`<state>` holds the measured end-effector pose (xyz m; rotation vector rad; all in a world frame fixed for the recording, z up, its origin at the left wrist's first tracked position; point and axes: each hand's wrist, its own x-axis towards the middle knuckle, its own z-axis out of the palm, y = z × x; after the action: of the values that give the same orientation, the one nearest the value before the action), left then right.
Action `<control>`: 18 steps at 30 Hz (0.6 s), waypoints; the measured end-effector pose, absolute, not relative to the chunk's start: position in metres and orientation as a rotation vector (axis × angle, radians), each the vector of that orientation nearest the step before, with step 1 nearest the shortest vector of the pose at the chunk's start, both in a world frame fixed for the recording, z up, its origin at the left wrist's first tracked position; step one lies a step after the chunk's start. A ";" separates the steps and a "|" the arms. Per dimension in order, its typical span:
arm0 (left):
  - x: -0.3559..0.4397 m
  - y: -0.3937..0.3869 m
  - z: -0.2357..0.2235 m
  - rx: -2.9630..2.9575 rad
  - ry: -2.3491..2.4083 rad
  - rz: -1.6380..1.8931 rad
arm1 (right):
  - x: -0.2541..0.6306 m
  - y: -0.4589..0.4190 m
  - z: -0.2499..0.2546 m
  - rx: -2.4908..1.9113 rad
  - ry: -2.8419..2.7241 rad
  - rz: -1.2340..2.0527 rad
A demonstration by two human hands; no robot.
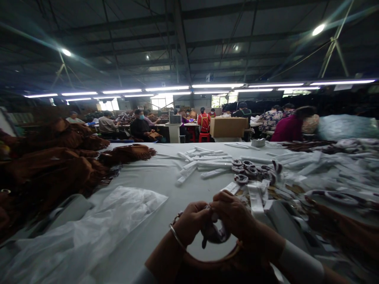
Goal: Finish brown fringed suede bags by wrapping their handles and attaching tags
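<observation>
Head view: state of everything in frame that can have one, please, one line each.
Left hand: fingers closed in a pinch on the held coil.
Right hand: fingers closed, meeting the left hand at the coil's top.
Held coil: bent into a loop.
Coil pile: coils rolled up, bunched together.
White strips: loose, overlapping.
Translucent plastic: crumpled, spread out.
Brown goods: heaped.
Strip lights: lit.

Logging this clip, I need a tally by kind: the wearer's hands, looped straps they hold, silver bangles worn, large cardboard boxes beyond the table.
Hands: 2 (left hand, right hand)
Held looped strap: 1
Silver bangle: 1
Large cardboard box: 1
Total: 5
</observation>
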<state>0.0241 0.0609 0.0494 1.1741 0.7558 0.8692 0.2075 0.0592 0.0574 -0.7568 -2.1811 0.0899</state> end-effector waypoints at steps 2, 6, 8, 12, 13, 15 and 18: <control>0.026 0.062 0.050 1.128 0.733 0.879 | 0.211 0.057 0.054 -0.788 -2.210 0.049; 0.028 0.063 0.052 1.031 0.666 0.880 | 0.215 0.055 0.048 -0.814 -2.284 -0.066; 0.030 0.063 0.052 1.012 0.654 0.889 | 0.214 0.054 0.047 -0.841 -2.297 -0.141; 0.035 0.062 0.051 1.037 0.656 0.901 | 0.212 0.051 0.045 -0.891 -2.263 -0.221; 0.035 0.062 0.050 1.049 0.661 0.897 | 0.211 0.049 0.045 -0.896 -2.251 -0.205; 0.035 0.062 0.049 1.091 0.690 0.894 | 0.214 0.040 0.043 -0.895 -2.220 -0.153; 0.032 0.063 0.047 1.195 0.772 0.878 | 0.234 0.022 0.034 -0.951 -2.060 -0.100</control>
<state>0.0318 0.0629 0.0471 1.1949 0.7720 0.8782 0.2338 0.0225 0.0340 -0.9511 -2.0600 -0.1000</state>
